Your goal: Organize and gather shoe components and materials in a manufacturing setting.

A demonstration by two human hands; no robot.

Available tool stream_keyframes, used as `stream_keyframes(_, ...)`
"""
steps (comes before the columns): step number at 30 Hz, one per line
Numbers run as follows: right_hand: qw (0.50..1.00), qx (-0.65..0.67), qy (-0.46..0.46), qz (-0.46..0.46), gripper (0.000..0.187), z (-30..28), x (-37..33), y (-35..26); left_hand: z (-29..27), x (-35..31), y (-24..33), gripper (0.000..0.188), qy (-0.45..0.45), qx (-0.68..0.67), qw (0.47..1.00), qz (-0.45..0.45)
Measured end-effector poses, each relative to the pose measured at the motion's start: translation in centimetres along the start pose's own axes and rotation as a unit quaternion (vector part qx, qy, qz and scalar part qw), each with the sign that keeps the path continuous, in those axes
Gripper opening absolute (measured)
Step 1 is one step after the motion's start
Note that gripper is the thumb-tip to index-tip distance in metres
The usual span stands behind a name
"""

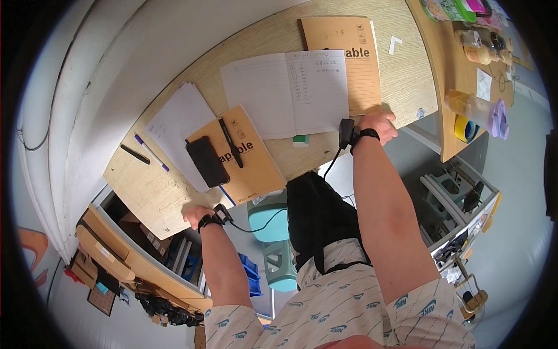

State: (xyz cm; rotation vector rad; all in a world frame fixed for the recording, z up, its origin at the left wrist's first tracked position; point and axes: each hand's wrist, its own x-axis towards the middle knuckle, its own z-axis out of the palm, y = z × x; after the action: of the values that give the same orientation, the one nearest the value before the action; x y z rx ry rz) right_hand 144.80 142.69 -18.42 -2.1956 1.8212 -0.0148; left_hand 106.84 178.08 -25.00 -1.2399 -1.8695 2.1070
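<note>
Tabletop [317, 160] is what both hands are at right now, and it's a pale wood one with paper stuff all over it. Left hand [198, 216] is at the near edge over on the left, fingers curled in against the wood. Right hand [379, 124] is at the near edge further right, just below a tan notebook [366, 87], and its fingers are bent in too. Can't tell from here how firmly either one grips, since the undersides are hidden. Both wrists have black straps with little boxes on them (and yeah, each box trails a black cable).

Between the hands there's a second tan notebook [260, 171] with a black pen [231, 142] lying on it. A dark phone [207, 161] rests partly on that notebook and partly on some loose white sheets [174, 113]. Behind them an open notebook [258, 87] lies flat, handwriting on its right page, overlapping the tan one on the right. Two thin pens [135, 154] sit left of the sheets. Off to the right, a separate wooden surface [450, 142] holds a bottle with a lilac cap [474, 106], and a turquoise stool [269, 225] stands below the near edge.
</note>
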Motion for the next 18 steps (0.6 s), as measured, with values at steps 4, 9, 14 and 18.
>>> stream_keyframes(4, 1.000, 0.011, -0.001, 0.022, 0.055, -0.1, -0.3, -0.3, -0.5, -0.9, -0.7, 0.048, -0.011, -0.257, 0.964, -0.067)
stream_keyframes(9, 1.000, 0.012, -0.007, 0.022, 0.055, -0.4, -0.6, -0.4, -0.8, -2.5, -1.0, 0.050, -0.022, -0.549, 0.823, -0.143)
stream_keyframes(14, 1.000, 0.009, -0.012, 0.010, 0.055, -0.3, -0.1, 0.0, -1.0, -3.9, -1.1, 0.052, -0.032, -0.779, 0.592, -0.202)
stream_keyframes(18, 1.000, 0.009, -0.011, 0.008, 0.055, -0.4, 0.3, 0.0, -0.9, -3.9, -0.9, 0.053, -0.037, -0.877, 0.422, -0.225)
